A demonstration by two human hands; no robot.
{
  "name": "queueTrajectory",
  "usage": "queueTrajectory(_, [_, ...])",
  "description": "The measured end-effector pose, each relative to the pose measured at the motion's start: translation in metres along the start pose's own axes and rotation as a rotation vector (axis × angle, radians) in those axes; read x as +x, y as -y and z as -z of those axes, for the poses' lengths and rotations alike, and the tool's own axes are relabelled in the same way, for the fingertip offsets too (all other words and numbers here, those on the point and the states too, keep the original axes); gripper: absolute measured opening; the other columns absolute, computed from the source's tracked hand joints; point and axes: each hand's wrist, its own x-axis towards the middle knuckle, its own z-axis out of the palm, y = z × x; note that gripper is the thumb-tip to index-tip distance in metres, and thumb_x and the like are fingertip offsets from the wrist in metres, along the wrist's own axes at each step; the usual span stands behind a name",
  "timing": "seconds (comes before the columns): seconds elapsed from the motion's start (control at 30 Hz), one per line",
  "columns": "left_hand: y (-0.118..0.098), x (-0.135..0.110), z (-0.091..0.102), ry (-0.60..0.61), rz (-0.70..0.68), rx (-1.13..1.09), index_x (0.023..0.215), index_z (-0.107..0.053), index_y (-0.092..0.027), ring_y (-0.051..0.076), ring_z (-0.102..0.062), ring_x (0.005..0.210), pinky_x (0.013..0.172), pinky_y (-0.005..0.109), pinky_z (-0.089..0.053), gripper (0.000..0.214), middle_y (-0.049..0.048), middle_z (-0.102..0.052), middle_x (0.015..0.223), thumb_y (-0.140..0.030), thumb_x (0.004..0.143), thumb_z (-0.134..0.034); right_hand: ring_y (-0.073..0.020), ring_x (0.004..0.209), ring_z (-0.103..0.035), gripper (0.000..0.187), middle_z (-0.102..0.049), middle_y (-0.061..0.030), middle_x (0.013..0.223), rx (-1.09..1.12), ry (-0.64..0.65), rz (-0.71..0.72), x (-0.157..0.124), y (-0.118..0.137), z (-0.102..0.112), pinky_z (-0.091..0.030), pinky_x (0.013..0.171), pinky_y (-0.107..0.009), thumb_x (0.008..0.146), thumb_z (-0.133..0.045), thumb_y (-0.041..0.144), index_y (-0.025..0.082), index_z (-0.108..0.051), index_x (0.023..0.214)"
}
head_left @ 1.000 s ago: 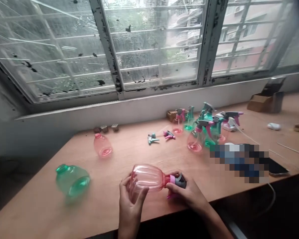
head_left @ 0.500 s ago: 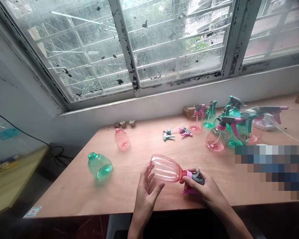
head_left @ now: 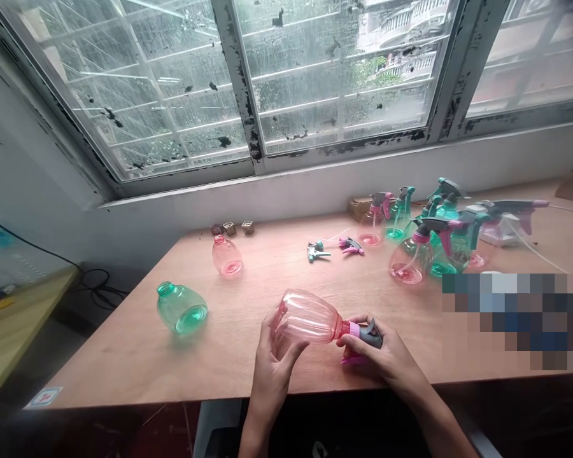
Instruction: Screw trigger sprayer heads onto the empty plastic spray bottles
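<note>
A clear pink spray bottle [head_left: 310, 318] lies on its side in the air above the front of the table, its neck pointing right. Around its base wrap the fingers of my left hand [head_left: 277, 356], thumb along the lower side. My right hand [head_left: 379, 356] grips the grey-and-pink trigger sprayer [head_left: 370, 334] at the neck, with the pink collar against the bottle's mouth. The pink trigger shows below my right fingers. Left of my hands stand a green bottle [head_left: 184, 312] and a smaller-looking pink bottle [head_left: 228, 259], both without sprayers.
Loose teal [head_left: 318, 252] and pink [head_left: 351, 246] trigger sprayers lie beyond my hands. Several assembled spray bottles [head_left: 413, 257] crowd the back right. Small blocks [head_left: 229, 228] sit by the wall under the window. A blurred-out patch [head_left: 510, 312] covers the right side.
My left fingers have closed more snugly around the bottle's base. The view has shifted slightly, and the bottle stays between both hands.
</note>
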Motion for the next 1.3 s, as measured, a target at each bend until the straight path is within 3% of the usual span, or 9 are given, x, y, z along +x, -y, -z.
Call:
queueTrajectory(0.2, [-0.002,-0.004,0.003,0.066,-0.011,0.021,0.144,-0.049,-0.029,0.033,-0.043,0.148,0.124,0.049,-0.033,0.064,0.0101,-0.048,0.158,-0.035,0.088,-0.078,-0.0188,0.068,-0.071,0.042,-0.075,-0.0016,0.073,0.015,-0.001,0.040,0.001,0.000,0.000,-0.062,0.067,-0.031,0.082,-0.085,0.045,0.017,-0.060,0.102])
queueTrajectory(0.43, [0.005,-0.005,0.000,-0.072,-0.017,0.001,0.131,-0.053,-0.024,0.034,-0.052,0.142,0.121,0.053,-0.036,0.059,0.0146,-0.061,0.145,-0.040,0.082,-0.083,-0.0205,0.073,-0.070,0.040,-0.071,-0.0011,0.081,-0.074,-0.014,0.083,0.000,0.002,0.000,-0.063,0.064,-0.031,0.077,-0.089,0.044,0.018,-0.067,0.098])
queueTrajectory(0.67, [0.001,0.003,0.003,0.008,-0.066,0.114,0.140,-0.058,-0.031,0.034,-0.048,0.145,0.123,0.049,-0.035,0.059,0.0088,-0.056,0.152,-0.037,0.086,-0.080,-0.0175,0.067,-0.072,0.037,-0.077,-0.0024,0.074,0.015,0.005,0.087,0.003,0.004,0.002,-0.059,0.069,-0.029,0.084,-0.084,0.044,0.017,-0.064,0.099])
queueTrajectory(0.9, [-0.007,-0.003,0.001,0.090,-0.019,0.085,0.147,-0.049,-0.031,0.031,-0.044,0.148,0.124,0.047,-0.034,0.066,0.0083,-0.052,0.156,-0.035,0.088,-0.078,-0.0166,0.065,-0.070,0.035,-0.074,-0.0006,0.070,0.046,0.003,0.099,0.005,0.003,0.003,-0.059,0.068,-0.028,0.083,-0.085,0.044,0.016,-0.067,0.095])
queueTrajectory(1.07, [-0.002,-0.003,0.000,-0.027,-0.014,0.025,0.139,-0.053,-0.026,0.034,-0.046,0.146,0.124,0.052,-0.033,0.062,0.0121,-0.055,0.153,-0.042,0.085,-0.080,-0.0179,0.067,-0.070,0.034,-0.075,-0.0026,0.074,0.048,0.031,0.078,0.004,0.002,0.002,-0.061,0.064,-0.030,0.082,-0.086,0.043,0.016,-0.069,0.092])
queueTrajectory(1.3, [0.006,0.006,0.006,0.016,-0.134,0.165,0.141,-0.055,-0.033,0.032,-0.040,0.150,0.127,0.050,-0.026,0.059,0.0052,-0.046,0.160,-0.035,0.087,-0.079,-0.0159,0.065,-0.070,0.032,-0.077,-0.0049,0.079,0.083,0.060,0.099,0.008,0.001,0.004,-0.060,0.065,-0.029,0.087,-0.081,0.044,0.015,-0.069,0.089])
